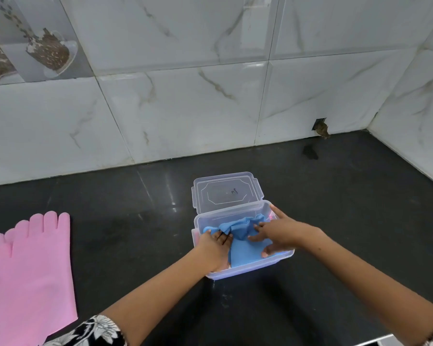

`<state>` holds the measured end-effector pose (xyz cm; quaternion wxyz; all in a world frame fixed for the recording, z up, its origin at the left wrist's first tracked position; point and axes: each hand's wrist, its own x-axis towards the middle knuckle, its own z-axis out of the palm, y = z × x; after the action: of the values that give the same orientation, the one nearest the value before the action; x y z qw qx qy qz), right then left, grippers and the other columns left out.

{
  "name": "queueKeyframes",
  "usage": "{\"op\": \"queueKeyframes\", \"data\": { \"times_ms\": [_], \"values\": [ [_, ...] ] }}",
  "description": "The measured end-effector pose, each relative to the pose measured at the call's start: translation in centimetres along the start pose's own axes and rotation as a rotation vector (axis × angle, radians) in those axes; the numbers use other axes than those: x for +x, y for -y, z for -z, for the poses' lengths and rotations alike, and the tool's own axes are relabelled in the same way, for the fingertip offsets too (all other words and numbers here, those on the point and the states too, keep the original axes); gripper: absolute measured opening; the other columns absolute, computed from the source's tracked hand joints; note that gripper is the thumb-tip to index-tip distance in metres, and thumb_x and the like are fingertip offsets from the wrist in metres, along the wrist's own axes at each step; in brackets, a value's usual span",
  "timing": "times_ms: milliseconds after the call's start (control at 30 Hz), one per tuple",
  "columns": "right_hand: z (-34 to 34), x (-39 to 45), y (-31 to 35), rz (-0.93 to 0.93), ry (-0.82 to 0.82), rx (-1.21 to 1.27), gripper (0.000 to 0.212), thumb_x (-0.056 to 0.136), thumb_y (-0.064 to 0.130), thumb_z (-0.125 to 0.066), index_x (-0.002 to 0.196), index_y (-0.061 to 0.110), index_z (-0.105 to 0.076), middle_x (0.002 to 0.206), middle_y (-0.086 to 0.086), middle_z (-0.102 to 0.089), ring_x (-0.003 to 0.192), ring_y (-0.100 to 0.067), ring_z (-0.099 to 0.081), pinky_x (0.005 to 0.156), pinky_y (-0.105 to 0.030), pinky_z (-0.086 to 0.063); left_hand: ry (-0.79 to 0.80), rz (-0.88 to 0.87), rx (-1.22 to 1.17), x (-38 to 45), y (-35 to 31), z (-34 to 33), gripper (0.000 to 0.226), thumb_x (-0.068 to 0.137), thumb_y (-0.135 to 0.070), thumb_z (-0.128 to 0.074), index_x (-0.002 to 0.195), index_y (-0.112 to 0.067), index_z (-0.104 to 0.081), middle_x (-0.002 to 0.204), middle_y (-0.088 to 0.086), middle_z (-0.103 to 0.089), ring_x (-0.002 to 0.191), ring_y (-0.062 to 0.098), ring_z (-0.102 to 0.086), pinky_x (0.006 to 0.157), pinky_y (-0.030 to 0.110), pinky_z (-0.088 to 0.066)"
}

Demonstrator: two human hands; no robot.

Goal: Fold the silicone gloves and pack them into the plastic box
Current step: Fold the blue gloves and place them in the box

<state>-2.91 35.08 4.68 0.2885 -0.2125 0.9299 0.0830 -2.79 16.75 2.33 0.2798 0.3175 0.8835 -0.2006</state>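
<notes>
A clear plastic box point(250, 269) stands on the black counter, a little right of centre. Inside it lies a folded, bunched blue silicone glove point(243, 250). My left hand point(216, 245) reaches into the box's left side, fingers curled on the glove's left edge. My right hand point(278, 233) presses flat on the glove from the right, fingers spread. A pink silicone glove point(28, 275) lies flat on the counter at the far left, fingers pointing away from me.
The box's clear lid point(226, 192) lies flat just behind the box. A marble-tiled wall point(185, 108) runs along the back and right of the counter. A small brown stain point(310, 153) marks the counter near the back corner.
</notes>
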Motion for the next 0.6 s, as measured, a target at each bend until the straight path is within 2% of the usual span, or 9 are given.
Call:
{"op": "queueKeyframes", "data": {
  "times_ms": [167,300,333,367,433,467,500,533,600],
  "values": [
    [0.2,-0.2,1.1,-0.133,-0.091,0.08,0.037,0.087,0.029,-0.061,0.124,0.023,-0.058,0.129,0.001,-0.058,0.129,-0.021,-0.041,0.116,-0.042,-0.017,-0.004,-0.015,0.076,0.1,0.1,-0.3,0.068,0.099,-0.045,-0.033,0.152,-0.019,0.0,0.161,0.001,0.003,0.149,0.02,-0.002,0.118,0.044,-0.015],
    [0.1,-0.5,1.7,-0.152,-0.096,-0.063,0.026,0.093,0.026,-0.053,0.115,0.019,-0.065,0.116,-0.002,-0.065,0.12,-0.023,-0.053,0.119,-0.044,0.009,-0.017,0.012,0.131,0.3,-0.1,-0.8,0.065,0.1,-0.044,-0.029,0.152,-0.02,0.003,0.161,0.0,0.004,0.149,0.019,0.0,0.118,0.043,-0.015],
    [-0.1,-0.4,1.7,-0.159,-0.111,-0.058,0.024,0.093,0.025,-0.053,0.113,0.019,-0.065,0.117,-0.002,-0.065,0.121,-0.024,-0.052,0.12,-0.045,0.004,-0.033,0.015,0.145,0.4,-0.1,-0.9,0.063,0.101,-0.042,-0.028,0.152,-0.021,0.003,0.161,0.0,0.004,0.149,0.019,0.0,0.118,0.042,-0.016],
    [-0.3,-0.3,1.7,-0.159,-0.103,-0.033,0.024,0.091,0.023,-0.056,0.114,0.02,-0.063,0.121,-0.001,-0.061,0.12,-0.024,-0.051,0.12,-0.046,-0.011,-0.051,0.014,0.157,0.5,0.0,-0.8,0.062,0.102,-0.039,-0.028,0.152,-0.021,0.003,0.161,0.0,0.004,0.149,0.019,-0.001,0.118,0.042,-0.017],
    [-0.6,-0.2,1.2,-0.168,-0.259,0.179,0.041,0.082,0.009,-0.064,0.12,0.021,-0.055,0.126,0.001,-0.049,0.102,-0.017,-0.053,0.094,-0.039,-0.05,-0.087,0.001,0.16,0.8,0.3,-0.3,0.059,0.102,-0.037,-0.026,0.152,-0.021,0.002,0.161,0.0,0.003,0.149,0.018,-0.003,0.118,0.042,-0.019],
    [-0.6,-0.4,0.8,-0.186,-0.313,0.256,0.048,0.078,0.004,-0.065,0.122,0.021,-0.053,0.123,0.001,-0.047,0.097,-0.015,-0.053,0.086,-0.037,-0.054,-0.103,-0.009,0.157,0.9,0.5,0.1,0.058,0.102,-0.037,-0.026,0.152,-0.021,0.0,0.161,0.0,0.001,0.148,0.018,-0.005,0.117,0.042,-0.021],
    [-0.4,-0.7,0.3,-0.141,-0.314,0.235,0.048,0.077,0.006,-0.066,0.121,0.021,-0.054,0.121,0.001,-0.049,0.102,-0.018,-0.053,0.095,-0.041,-0.05,-0.12,-0.022,0.147,0.9,0.7,0.7,0.056,0.102,-0.036,-0.026,0.152,-0.02,-0.004,0.161,0.001,-0.004,0.148,0.019,-0.009,0.116,0.043,-0.024],
    [-0.1,-1.0,-0.3,-0.11,-0.262,0.176,0.042,0.079,0.014,-0.066,0.12,0.022,-0.059,0.123,0.002,-0.054,0.115,-0.023,-0.05,0.11,-0.044,-0.034,-0.135,-0.041,0.121,0.9,0.9,1.2,0.055,0.102,-0.035,-0.028,0.152,-0.018,-0.012,0.16,0.003,-0.012,0.147,0.021,-0.016,0.113,0.044,-0.029],
    [0.0,-1.5,-1.1,-0.106,-0.222,0.036,0.039,0.083,0.03,-0.065,0.121,0.03,-0.062,0.131,0.006,-0.056,0.13,-0.022,-0.042,0.119,-0.044,-0.008,-0.161,-0.078,0.009,0.4,1.4,2.3,0.047,0.099,-0.033,-0.036,0.144,-0.017,-0.036,0.15,0.009,-0.037,0.136,0.028,-0.038,0.105,0.042,-0.039]
  ]
}}
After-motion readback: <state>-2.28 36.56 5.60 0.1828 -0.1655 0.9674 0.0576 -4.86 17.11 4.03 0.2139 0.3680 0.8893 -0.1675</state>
